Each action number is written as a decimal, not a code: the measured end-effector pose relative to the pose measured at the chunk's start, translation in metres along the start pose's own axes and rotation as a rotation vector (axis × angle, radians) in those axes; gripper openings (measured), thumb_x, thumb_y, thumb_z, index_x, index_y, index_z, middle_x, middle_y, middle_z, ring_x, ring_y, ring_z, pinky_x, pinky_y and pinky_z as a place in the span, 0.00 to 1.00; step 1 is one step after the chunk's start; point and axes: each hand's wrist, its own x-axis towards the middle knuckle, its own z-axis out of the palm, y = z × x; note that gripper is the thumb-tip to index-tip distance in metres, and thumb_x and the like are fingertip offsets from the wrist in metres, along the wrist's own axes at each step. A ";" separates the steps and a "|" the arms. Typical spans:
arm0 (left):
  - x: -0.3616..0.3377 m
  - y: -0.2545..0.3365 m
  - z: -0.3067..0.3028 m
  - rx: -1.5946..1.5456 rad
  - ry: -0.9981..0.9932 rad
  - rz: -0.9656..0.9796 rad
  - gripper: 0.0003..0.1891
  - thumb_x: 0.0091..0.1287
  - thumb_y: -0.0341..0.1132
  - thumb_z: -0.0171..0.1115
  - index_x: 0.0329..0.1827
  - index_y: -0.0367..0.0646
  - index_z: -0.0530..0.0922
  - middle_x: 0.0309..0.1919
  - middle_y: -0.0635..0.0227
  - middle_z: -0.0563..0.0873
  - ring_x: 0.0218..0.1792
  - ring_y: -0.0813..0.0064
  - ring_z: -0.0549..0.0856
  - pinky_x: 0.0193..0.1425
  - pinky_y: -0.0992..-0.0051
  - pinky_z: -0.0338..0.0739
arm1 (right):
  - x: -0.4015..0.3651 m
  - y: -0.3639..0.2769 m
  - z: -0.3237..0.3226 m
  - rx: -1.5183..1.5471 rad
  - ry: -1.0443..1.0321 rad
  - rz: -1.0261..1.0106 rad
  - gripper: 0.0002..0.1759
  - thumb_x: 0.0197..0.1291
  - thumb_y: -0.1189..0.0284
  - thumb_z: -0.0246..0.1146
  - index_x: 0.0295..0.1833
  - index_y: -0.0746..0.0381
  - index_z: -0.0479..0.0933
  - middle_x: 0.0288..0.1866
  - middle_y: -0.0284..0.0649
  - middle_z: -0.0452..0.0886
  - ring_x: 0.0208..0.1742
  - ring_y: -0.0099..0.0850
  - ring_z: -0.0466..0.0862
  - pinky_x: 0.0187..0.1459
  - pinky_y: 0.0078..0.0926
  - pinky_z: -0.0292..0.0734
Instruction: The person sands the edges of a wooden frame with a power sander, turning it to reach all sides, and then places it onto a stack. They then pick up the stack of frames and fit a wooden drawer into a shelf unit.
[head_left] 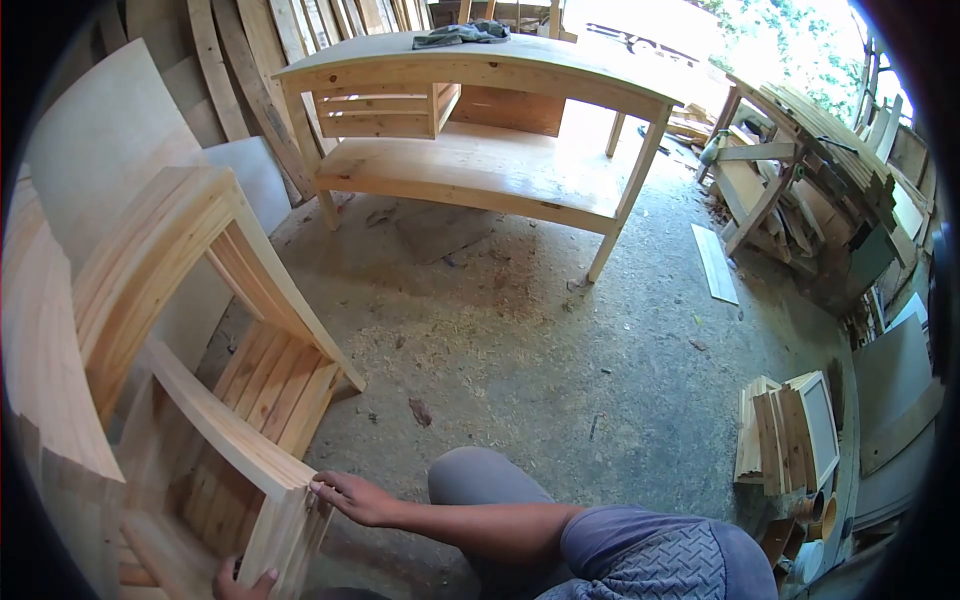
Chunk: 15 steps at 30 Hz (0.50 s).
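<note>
A pale wooden frame (225,420) with a squared corner stands in front of me at the lower left. My right hand (355,498) lies over that corner, its fingers bent onto the wood. Lower down, my left hand (243,582) grips the same frame, with the thumb on one side of a board and the fingers on the other. The picture's bottom edge cuts off part of this hand. Just beyond is a taller wooden stand (285,275) with a slatted lower shelf (265,375), partly hidden by the frame.
A wooden table (480,72) with a lower shelf stands ahead, a dark cloth (462,34) on top. Planks (225,70) lean at the back left. A workbench (830,130) is at the right. Stacked wooden frames (785,430) sit on the floor (480,350), which has shavings.
</note>
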 end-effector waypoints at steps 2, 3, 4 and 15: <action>0.002 -0.005 0.003 0.003 -0.012 0.001 0.33 0.57 0.50 0.77 0.59 0.34 0.80 0.52 0.45 0.85 0.53 0.45 0.82 0.59 0.56 0.75 | -0.004 0.000 0.003 -0.020 0.040 -0.018 0.33 0.78 0.49 0.44 0.67 0.68 0.69 0.61 0.55 0.77 0.64 0.48 0.76 0.66 0.39 0.69; 0.002 -0.005 0.004 0.005 -0.011 0.010 0.32 0.57 0.48 0.78 0.59 0.35 0.80 0.52 0.46 0.85 0.53 0.46 0.82 0.58 0.56 0.75 | -0.006 -0.001 0.003 -0.045 0.085 -0.050 0.32 0.78 0.49 0.45 0.66 0.68 0.70 0.61 0.55 0.77 0.64 0.48 0.76 0.65 0.39 0.69; 0.001 -0.002 0.004 0.005 -0.016 0.004 0.32 0.57 0.48 0.78 0.59 0.35 0.80 0.52 0.46 0.85 0.53 0.46 0.82 0.58 0.56 0.75 | -0.007 0.001 0.004 -0.043 0.080 -0.044 0.32 0.78 0.49 0.45 0.66 0.68 0.70 0.61 0.55 0.77 0.64 0.48 0.76 0.65 0.39 0.69; 0.002 0.004 0.000 0.093 -0.029 -0.032 0.33 0.58 0.46 0.77 0.62 0.36 0.79 0.56 0.46 0.84 0.57 0.46 0.81 0.62 0.55 0.73 | 0.001 0.008 0.007 -0.032 0.103 -0.069 0.31 0.77 0.50 0.46 0.66 0.67 0.71 0.60 0.54 0.76 0.62 0.48 0.76 0.64 0.40 0.70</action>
